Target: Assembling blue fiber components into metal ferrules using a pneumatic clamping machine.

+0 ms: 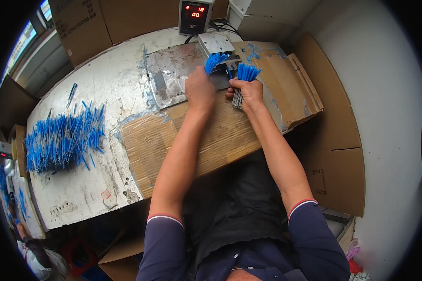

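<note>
My right hand point(250, 92) is closed round a bundle of thin wires with blue sleeved ends point(248, 71). The blue ends stand above the fist, and bare metal strands hang below it. To its left my left hand point(200, 91), slightly smeared by motion, grips a second bunch of blue-ended wires point(215, 61) that pokes out past its fingers. Just beyond both hands is a small machine with a pale metal cover point(216, 43); its dark front is partly hidden. One single blue piece point(229, 71) shows between the two bunches.
A large heap of blue-ended wires point(63, 136) lies on the worn white table point(94, 192) at left, near a pen point(71, 93). A metal plate point(166, 75) and flattened cardboard point(159, 140) cover the middle. Behind stands a box with a red digital display point(194, 18). Another person's arm point(30, 239) shows lower left.
</note>
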Demonstrator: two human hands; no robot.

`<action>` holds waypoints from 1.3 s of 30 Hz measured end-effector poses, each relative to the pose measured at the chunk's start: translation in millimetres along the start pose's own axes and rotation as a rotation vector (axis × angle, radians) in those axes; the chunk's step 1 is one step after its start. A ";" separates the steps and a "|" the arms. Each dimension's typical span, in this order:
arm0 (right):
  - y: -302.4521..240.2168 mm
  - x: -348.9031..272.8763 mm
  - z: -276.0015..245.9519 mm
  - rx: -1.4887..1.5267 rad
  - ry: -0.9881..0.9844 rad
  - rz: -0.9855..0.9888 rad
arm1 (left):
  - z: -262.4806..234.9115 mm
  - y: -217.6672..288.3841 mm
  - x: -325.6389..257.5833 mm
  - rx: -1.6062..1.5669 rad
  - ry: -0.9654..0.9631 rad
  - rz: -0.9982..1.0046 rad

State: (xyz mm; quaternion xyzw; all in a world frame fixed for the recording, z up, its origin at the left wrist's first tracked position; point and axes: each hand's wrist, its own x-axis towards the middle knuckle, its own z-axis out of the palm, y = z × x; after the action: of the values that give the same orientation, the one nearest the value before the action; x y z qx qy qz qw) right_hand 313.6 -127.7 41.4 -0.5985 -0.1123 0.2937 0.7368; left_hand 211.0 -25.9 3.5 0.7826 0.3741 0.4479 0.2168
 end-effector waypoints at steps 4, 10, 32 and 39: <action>-4.4 -0.3 -2.7 -0.086 0.000 0.052 | 1.1 -1.5 -0.7 0.021 0.008 0.075; -3.0 4.8 -4.5 -0.136 -0.003 0.094 | 2.4 -3.7 -0.3 0.108 -0.006 0.156; 4.4 19.8 5.4 0.041 0.005 0.154 | -4.7 -5.6 2.2 -0.029 0.068 -0.002; -1.5 6.5 3.3 0.035 -0.018 0.082 | -5.6 -2.4 1.6 -0.020 -0.070 0.000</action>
State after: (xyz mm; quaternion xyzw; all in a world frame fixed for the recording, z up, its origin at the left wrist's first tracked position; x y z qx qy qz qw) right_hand 317.5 -121.5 42.4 -0.5869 -0.0891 0.3312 0.7334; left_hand 205.7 -23.2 5.6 0.7954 0.3617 0.4242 0.2377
